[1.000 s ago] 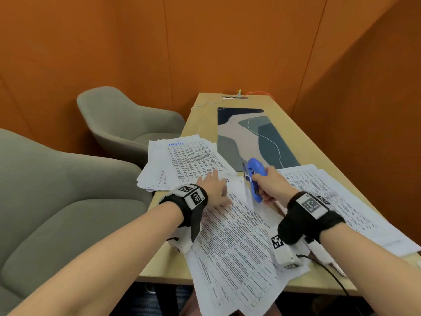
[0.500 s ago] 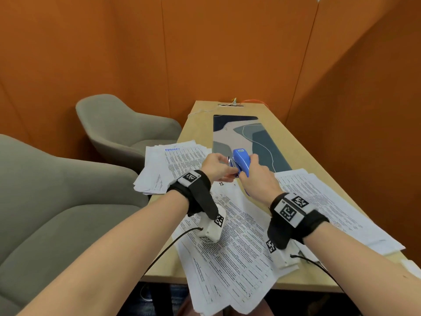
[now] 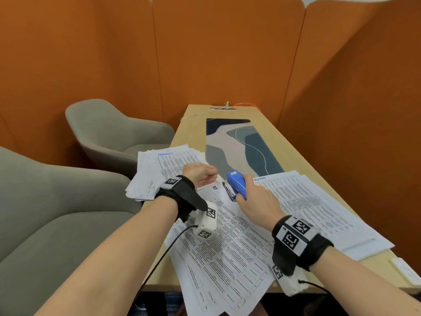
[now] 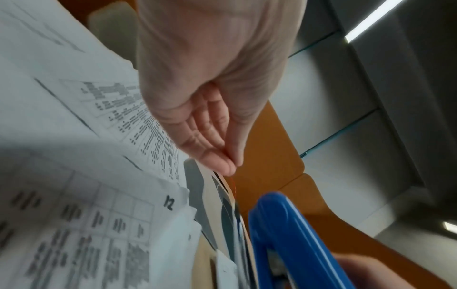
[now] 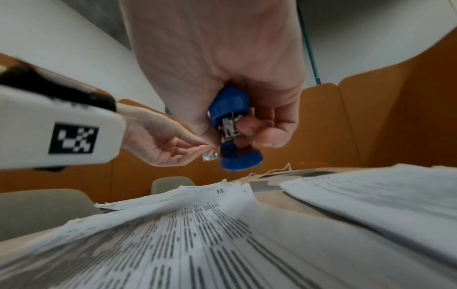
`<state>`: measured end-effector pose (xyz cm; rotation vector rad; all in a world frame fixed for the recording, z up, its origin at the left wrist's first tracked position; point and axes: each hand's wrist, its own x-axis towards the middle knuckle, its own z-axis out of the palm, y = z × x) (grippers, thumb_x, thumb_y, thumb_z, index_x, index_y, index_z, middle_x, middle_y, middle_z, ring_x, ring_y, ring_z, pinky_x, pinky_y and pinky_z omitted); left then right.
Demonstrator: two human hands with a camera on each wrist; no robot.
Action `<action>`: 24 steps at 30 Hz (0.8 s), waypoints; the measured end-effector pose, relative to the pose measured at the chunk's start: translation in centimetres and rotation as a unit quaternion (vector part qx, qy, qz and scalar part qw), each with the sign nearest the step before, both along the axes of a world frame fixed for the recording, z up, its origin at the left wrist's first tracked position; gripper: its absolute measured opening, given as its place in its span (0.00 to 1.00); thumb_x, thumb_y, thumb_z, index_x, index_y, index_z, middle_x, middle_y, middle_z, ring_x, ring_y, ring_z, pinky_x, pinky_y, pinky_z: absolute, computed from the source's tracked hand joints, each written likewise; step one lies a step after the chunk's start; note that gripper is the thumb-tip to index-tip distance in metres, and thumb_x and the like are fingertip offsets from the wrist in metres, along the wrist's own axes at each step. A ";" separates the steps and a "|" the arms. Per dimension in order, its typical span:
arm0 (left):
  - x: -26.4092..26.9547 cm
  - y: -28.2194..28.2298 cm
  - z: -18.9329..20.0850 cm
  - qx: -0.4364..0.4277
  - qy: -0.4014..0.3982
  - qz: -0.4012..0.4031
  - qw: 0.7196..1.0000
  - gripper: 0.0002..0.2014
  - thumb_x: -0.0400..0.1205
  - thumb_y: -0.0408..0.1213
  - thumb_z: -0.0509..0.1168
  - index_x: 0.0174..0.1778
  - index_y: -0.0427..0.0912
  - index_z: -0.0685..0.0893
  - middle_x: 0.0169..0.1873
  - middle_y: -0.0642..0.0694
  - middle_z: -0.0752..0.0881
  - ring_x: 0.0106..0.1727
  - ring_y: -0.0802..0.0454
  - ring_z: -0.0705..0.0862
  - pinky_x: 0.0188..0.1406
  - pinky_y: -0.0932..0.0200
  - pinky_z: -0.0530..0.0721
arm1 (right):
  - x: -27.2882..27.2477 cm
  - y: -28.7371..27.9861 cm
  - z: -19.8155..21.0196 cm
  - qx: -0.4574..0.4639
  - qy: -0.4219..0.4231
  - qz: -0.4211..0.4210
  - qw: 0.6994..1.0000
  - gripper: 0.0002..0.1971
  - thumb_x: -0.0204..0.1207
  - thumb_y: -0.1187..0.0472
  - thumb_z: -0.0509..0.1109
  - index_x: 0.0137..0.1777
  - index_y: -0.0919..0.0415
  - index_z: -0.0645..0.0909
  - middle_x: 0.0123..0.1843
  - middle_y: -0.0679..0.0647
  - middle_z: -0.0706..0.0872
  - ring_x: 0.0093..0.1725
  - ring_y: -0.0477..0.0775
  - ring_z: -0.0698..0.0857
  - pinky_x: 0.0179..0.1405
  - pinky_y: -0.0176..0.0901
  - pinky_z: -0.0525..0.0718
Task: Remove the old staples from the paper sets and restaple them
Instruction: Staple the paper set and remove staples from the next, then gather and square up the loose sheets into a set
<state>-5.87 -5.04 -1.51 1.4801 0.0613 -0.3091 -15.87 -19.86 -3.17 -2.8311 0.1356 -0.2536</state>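
Observation:
My right hand (image 3: 241, 193) grips a blue stapler (image 3: 237, 185) just above the paper set marked "12" (image 3: 227, 236), which lies fanned across the table's near edge. In the right wrist view the fingers curl round the stapler (image 5: 230, 103), its metal underside facing the camera. My left hand (image 3: 214, 177) hovers just left of the stapler's front end. Its thumb and fingertips (image 4: 231, 166) are pressed together, and in the right wrist view they pinch a tiny shiny metal bit (image 5: 210, 156), seemingly an old staple, beside the stapler's tip. The stapler (image 4: 296, 244) sits low in the left wrist view.
A paper stack headed "FEBRUARY" (image 3: 164, 165) overhangs the table's left edge; another stack (image 3: 307, 201) lies at right. A patterned desk mat (image 3: 239, 142) runs down the table. Two grey chairs (image 3: 109, 133) stand left, orange partitions surround, and a white object (image 3: 407, 270) lies front right.
My left hand left the paper, met the stapler's front end, then drew slightly left with fingertips pinched. My right hand raised the stapler off the sheet.

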 end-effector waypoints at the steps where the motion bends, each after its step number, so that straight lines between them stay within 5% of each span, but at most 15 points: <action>1: 0.2 0.3 -0.1 0.022 -0.019 0.020 0.999 0.03 0.77 0.20 0.69 0.40 0.31 0.84 0.31 0.39 0.86 0.28 0.52 0.85 0.33 0.67 0.88 | 0.0 -0.5 -0.3 -0.003 0.023 -0.009 1.000 0.18 0.82 0.53 0.56 0.69 0.57 0.64 0.52 0.59 0.85 0.47 0.64 0.83 0.42 0.49 0.74; 5: 0.3 1.3 -0.1 0.198 -0.113 0.045 0.973 0.02 0.76 0.24 0.72 0.40 0.32 0.86 0.35 0.37 0.87 0.31 0.51 0.85 0.35 0.63 0.89 | 0.6 -2.3 -0.4 -0.046 0.143 -0.061 0.987 0.21 0.83 0.50 0.55 0.71 0.61 0.65 0.64 0.59 0.82 0.63 0.62 0.81 0.52 0.48 0.74; 11: -1.5 1.6 0.5 0.394 -0.273 0.027 0.877 0.03 0.80 0.34 0.69 0.44 0.39 0.85 0.40 0.45 0.86 0.45 0.47 0.85 0.51 0.53 0.83 | 1.6 -2.2 -1.0 -0.053 0.189 -0.072 0.978 0.24 0.84 0.51 0.53 0.75 0.64 0.62 0.68 0.61 0.79 0.67 0.62 0.79 0.61 0.49 0.75; 17: -4.8 -0.5 2.6 0.324 -0.429 0.088 0.838 0.03 0.79 0.33 0.70 0.43 0.40 0.89 0.36 0.49 0.87 0.38 0.54 0.82 0.42 0.59 0.82 | 0.6 -3.6 0.4 -0.002 0.180 -0.066 0.981 0.36 0.78 0.37 0.59 0.78 0.59 0.59 0.70 0.58 0.79 0.65 0.60 0.80 0.62 0.51 0.78; 21: -7.9 -5.3 4.0 0.217 -0.466 0.057 0.856 0.02 0.78 0.32 0.71 0.41 0.40 0.89 0.34 0.51 0.87 0.35 0.59 0.82 0.40 0.63 0.83 | -3.5 -7.8 4.6 0.096 0.061 -0.055 0.992 0.33 0.81 0.42 0.60 0.81 0.56 0.59 0.72 0.57 0.76 0.65 0.57 0.79 0.63 0.52 0.78; 24: -11.2 -10.9 4.2 0.144 -0.461 0.005 0.876 0.01 0.78 0.35 0.72 0.40 0.43 0.88 0.33 0.53 0.87 0.36 0.60 0.84 0.39 0.67 0.83 | -8.1 -12.0 7.8 0.122 -0.032 -0.086 0.988 0.27 0.83 0.46 0.60 0.79 0.55 0.63 0.55 0.51 0.78 0.47 0.49 0.79 0.41 0.42 0.76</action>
